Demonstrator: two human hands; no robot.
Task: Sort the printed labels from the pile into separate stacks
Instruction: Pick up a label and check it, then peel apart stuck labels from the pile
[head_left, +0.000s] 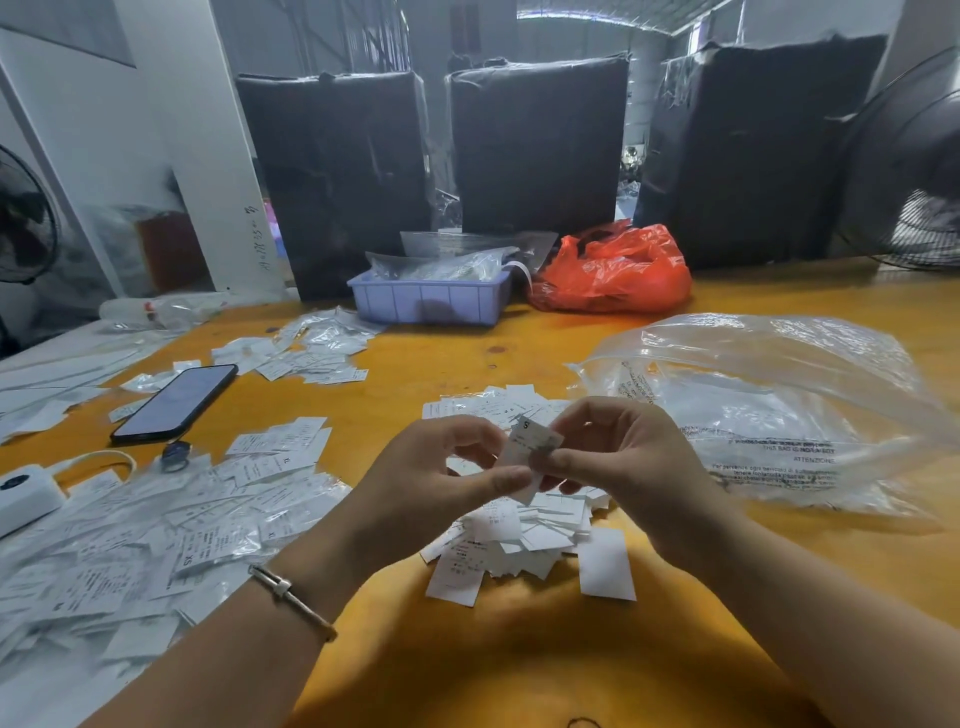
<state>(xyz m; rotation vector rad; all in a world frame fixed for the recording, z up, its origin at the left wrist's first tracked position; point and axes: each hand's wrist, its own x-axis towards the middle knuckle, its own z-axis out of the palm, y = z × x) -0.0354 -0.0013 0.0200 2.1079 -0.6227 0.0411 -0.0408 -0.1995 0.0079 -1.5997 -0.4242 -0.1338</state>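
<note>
Nearest to me, both hands are raised just above the table (519, 675), sharing one small printed label (532, 447). The left hand (441, 467) pinches its lower edge between thumb and forefinger, and the right hand (618, 457) pinches it from the other side; a letter S shows at its top corner. It looks as if the label is being read or peeled apart before it goes to a stack.

Directly beneath the hands lies the loose pile of labels (514, 535), still a fair heap, so I judge plenty remains to sort. To the near left a broad spread of labels in clear sleeves (156, 540) covers the table, more a drift than a neat stack. Just beyond the hands sits a smaller group of labels (483, 408), and further left another cluster (306, 353). Some sorting seems done, but I'd guess the job is around midway at best.

A dark phone (176, 402) lies left of centre, a white charger block (23, 496) at the left edge. A large crumpled clear bag (779, 405) fills the right. Further back stand a lilac tray (431, 301) and an orange plastic bag (618, 275). Behind the yellow table rise three black-wrapped bales (540, 145), with fans at either side.
</note>
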